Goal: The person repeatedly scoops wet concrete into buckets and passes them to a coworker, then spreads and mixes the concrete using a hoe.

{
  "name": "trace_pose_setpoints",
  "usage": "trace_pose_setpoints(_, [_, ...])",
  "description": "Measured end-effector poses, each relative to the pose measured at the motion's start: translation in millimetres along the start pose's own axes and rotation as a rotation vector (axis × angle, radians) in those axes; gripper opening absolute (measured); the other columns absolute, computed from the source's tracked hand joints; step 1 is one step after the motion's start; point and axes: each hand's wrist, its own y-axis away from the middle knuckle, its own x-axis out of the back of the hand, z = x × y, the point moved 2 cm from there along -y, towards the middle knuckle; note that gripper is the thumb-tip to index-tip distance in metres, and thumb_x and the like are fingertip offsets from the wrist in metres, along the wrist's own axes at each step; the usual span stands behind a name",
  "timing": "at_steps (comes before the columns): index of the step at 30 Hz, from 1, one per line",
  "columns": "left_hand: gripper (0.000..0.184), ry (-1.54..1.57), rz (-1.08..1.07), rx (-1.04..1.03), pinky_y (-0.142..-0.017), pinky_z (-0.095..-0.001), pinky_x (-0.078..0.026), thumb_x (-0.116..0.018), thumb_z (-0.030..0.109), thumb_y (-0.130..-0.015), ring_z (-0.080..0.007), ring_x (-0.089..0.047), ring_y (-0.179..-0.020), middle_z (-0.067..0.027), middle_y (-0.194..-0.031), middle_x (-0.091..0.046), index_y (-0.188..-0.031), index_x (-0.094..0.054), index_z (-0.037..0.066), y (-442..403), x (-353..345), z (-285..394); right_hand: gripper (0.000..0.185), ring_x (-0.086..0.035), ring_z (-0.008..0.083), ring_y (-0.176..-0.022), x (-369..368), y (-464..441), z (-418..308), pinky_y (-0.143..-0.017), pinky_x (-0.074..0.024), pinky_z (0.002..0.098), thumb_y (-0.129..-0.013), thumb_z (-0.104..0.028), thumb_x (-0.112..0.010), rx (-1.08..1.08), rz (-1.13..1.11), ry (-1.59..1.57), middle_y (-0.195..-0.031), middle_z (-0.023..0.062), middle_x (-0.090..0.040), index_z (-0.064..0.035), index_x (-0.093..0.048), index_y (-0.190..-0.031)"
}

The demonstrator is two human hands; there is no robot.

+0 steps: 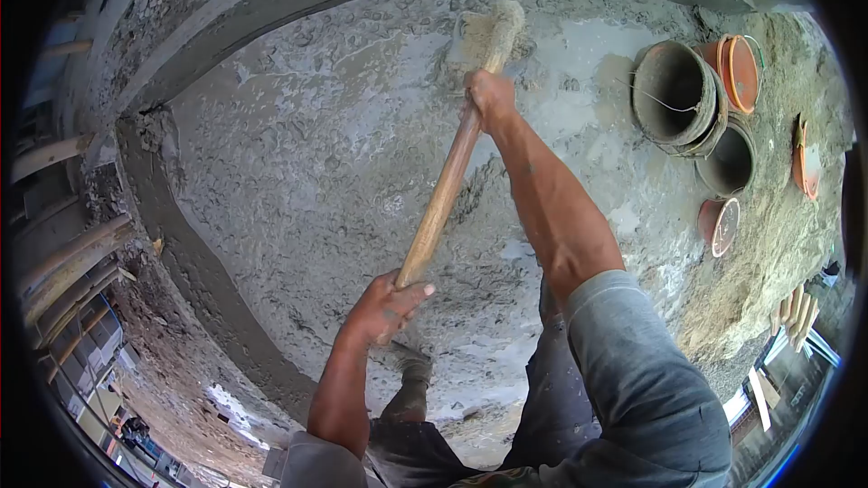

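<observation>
A hoe (442, 200) with a wooden handle slants across the middle of the view, its head coated in wet grey mortar. My left hand (389, 309) is wrapped round the lower end of the handle, close to my body. Higher up, just below the head, my right hand (491, 98) grips the same handle. The hoe's blade (473, 42) rests on or in wet grey cement mix (316, 154) spread over the ground; how deep it sits I cannot tell.
At the right stand dark buckets (667, 95) and orange buckets (737, 72), with a small one (719, 226) nearer me. A low mortar-covered edge (208, 280) borders the mix on the left. Wooden poles (77, 267) lie beyond it. My legs stand at the near side.
</observation>
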Motion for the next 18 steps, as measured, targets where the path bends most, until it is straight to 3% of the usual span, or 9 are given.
trace_pose_setpoints(1, [0.032,0.082,0.005,0.014,-0.043,-0.027,-0.037,-0.069,0.032,-0.077,-0.0098,-0.044,-0.048,0.0007,-0.059,-0.047,-0.084,-0.055,0.004,10.0,7.9,-17.9,0.019,-0.058,0.0292,-0.059,-21.9,3.7,15.8,-0.046,-0.0446,0.0424,-0.07,-0.01,-0.053,0.096,-0.044,0.153,-0.07,0.018,-0.057,0.0079,-0.054,-0.076])
trace_pose_setpoints(3, [0.026,0.292,0.04,0.068,-0.042,-0.0265,-0.037,-0.069,0.027,-0.077,-0.0106,-0.044,-0.046,0.0,-0.058,-0.047,-0.079,-0.053,0.006,42.5,14.7,-64.5,0.031,-0.062,0.037,-0.074,-70.2,67.2,30.2,-0.068,-0.0496,0.0389,-0.067,-0.014,-0.054,0.01,-0.09,0.246,-0.08,0.0272,-0.061,0.0115,-0.059,-0.084])
trace_pose_setpoints(5, [0.023,0.48,0.029,0.152,-0.04,-0.0275,-0.037,-0.067,0.024,-0.077,-0.0123,-0.045,-0.043,-0.001,-0.055,-0.047,-0.074,-0.051,0.008,85.2,29.3,-126.6,0.031,-0.062,0.0397,-0.086,-120.6,87.5,118.6,-0.075,-0.0488,0.0392,-0.069,-0.015,-0.053,0.055,-0.097,0.509,-0.087,0.0292,-0.061,0.0113,-0.059,-0.085])
trace_pose_setpoints(9, [0.023,0.608,0.131,0.191,-0.042,-0.0292,-0.039,-0.068,0.02,-0.076,-0.0131,-0.047,-0.044,-0.0017,-0.054,-0.047,-0.069,-0.051,0.007,168.6,20.6,-222.6,0.03,-0.061,0.0379,-0.093,-134.5,231.8,175.8,-0.079,-0.0474,0.0386,-0.069,-0.014,-0.054,-0.034,-0.174,0.654,-0.092,0.0289,-0.061,0.0085,-0.06,-0.088])
trace_pose_setpoints(11, [0.024,0.59,0.18,0.27,-0.043,-0.0295,-0.039,-0.069,0.022,-0.076,-0.013,-0.047,-0.045,-0.0024,-0.055,-0.049,-0.073,-0.055,0.004,211.0,1.4,-262.8,0.031,-0.061,0.0372,-0.091,-117.8,300.6,189.5,-0.075,-0.0475,0.0423,-0.068,-0.015,-0.057,-0.078,-0.23,0.666,-0.088,0.0277,-0.062,0.0068,-0.06,-0.091])
trace_pose_setpoints(13, [0.027,0.406,0.223,0.368,-0.044,-0.0297,-0.042,-0.073,0.024,-0.072,-0.0118,-0.049,-0.047,-0.002,-0.056,-0.052,-0.071,-0.057,0.002,248.6,-6.2,-326.2,0.036,-0.061,0.0381,-0.087,-87.1,329.8,280.1,-0.073,-0.0478,0.0419,-0.068,-0.019,-0.059,-0.115,-0.28,0.599,-0.087,0.027,-0.062,0.0043,-0.057,-0.095])
trace_pose_setpoints(14, [0.024,0.346,0.246,0.388,-0.044,-0.0287,-0.041,-0.073,0.021,-0.072,-0.0115,-0.048,-0.046,-0.0013,-0.055,-0.051,-0.071,-0.057,0.003,266.8,-4.4,-339.7,0.03,-0.063,0.0362,-0.074,-71.3,342.5,330.1,-0.063,-0.0498,0.0439,-0.069,-0.015,-0.06,-0.182,-0.195,0.553,-0.08,0.0235,-0.062,0.0026,-0.055,-0.093])
trace_pose_setpoints(16, [0.022,0.195,0.258,0.481,-0.043,-0.0274,-0.04,-0.073,0.019,-0.071,-0.0104,-0.047,-0.045,-0.0005,-0.055,-0.051,-0.072,-0.057,0.003,296.0,-3.8,-360.4,0.017,-0.056,0.0244,-0.048,-42.7,399.8,294.2,-0.042,-0.0462,0.0385,-0.071,-0.008,-0.057,-0.569,-0.172,0.192,-0.059,0.0123,-0.053,0.0018,-0.051,-0.083])
trace_pose_setpoints(18, [0.028,-0.053,0.256,0.441,-0.045,-0.0268,-0.042,-0.076,0.023,-0.068,-0.0082,-0.049,-0.048,-0.0005,-0.057,-0.054,-0.081,-0.062,0.002,297.8,-10.7,-358.4,0.014,-0.052,0.0226,-0.043,-10.9,409.2,273.8,-0.037,-0.044,0.0373,-0.07,-0.004,-0.056,-0.655,-0.083,0.054,-0.057,0.0095,-0.049,0.0005,-0.051,-0.081])
